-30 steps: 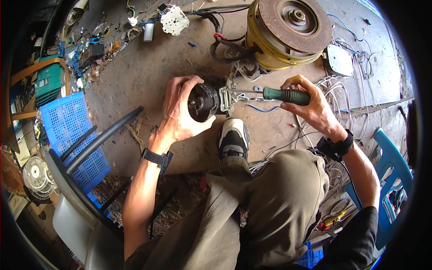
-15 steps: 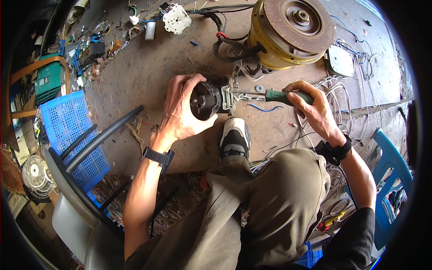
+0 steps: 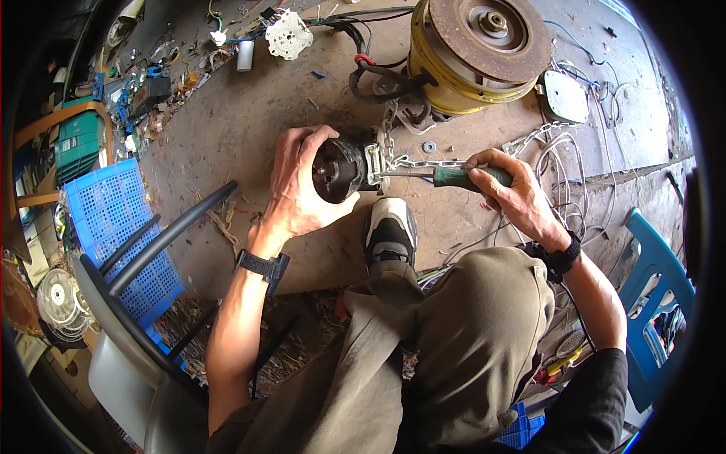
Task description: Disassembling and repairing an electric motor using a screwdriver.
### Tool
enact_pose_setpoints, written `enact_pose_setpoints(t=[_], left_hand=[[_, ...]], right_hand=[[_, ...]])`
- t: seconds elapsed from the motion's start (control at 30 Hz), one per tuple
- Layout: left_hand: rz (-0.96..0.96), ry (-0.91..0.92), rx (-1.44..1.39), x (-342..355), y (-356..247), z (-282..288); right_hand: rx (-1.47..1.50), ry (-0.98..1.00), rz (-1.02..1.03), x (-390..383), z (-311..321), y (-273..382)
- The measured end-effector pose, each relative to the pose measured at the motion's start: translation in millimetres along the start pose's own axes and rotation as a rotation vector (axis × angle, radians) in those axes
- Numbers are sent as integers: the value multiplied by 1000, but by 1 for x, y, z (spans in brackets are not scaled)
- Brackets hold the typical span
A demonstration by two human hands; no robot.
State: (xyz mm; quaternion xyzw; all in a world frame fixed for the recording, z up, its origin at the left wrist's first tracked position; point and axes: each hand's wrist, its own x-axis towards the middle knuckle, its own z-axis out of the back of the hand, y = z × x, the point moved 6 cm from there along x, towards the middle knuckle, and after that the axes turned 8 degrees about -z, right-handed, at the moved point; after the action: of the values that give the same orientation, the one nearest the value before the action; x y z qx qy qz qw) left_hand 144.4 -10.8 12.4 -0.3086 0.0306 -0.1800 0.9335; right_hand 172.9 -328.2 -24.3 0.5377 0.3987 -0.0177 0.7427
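My left hand [image 3: 291, 181] is wrapped around a dark round motor housing [image 3: 335, 180], thumb at its near side and fingers over its far side. The housing lies on its side with its open end toward my palm. At its right end sits a pale metal bracket [image 3: 374, 164] with a chain [image 3: 431, 163] beside it. My right hand [image 3: 510, 185] is closed on the green handle of a screwdriver [image 3: 460, 178]. Its thin shaft points left, and the tip is at the lower part of the bracket; whether it sits in a slot cannot be told.
A yellow machine with a rusty disc [image 3: 484, 38] stands beyond the chain. My shoe [image 3: 390, 234] rests just below the housing. A washer [image 3: 429, 146], a white round part [image 3: 289, 35] and loose cables [image 3: 563, 163] lie around. A blue crate [image 3: 125, 231] is at left, a blue chair [image 3: 654, 303] at right.
My right hand has shifted left and slightly toward me, taking the screwdriver tip lower on the bracket. More of the chain shows above the shaft. My left hand keeps its hold on the motor housing.
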Motion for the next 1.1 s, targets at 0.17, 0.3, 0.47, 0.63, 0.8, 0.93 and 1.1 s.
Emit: enact_pose_setpoints(t=[0.17,0.3,0.47,0.63,0.8,0.93,1.1], left_hand=[[9,3,-13,-1,0,0],[2,0,-4,0,0,-1],[-8,-5,2,0,0,2],[-14,-7,-6,-1,1,0],[-50,-5,3,-1,-2,0],[-55,-13,-8,0,-3,-1],[-52,-6,11,-7,-2,2]], right_hand=[[33,2,-63,-1,-3,-6],[44,8,-75,0,-3,-8],[171,87,-180,-3,-8,-13],[236,151,-300,-5,-11,-8],[1059,876,-905,-9,-28,-18],[769,868,-844,8,-21,-11],[277,626,-555,6,-25,4]])
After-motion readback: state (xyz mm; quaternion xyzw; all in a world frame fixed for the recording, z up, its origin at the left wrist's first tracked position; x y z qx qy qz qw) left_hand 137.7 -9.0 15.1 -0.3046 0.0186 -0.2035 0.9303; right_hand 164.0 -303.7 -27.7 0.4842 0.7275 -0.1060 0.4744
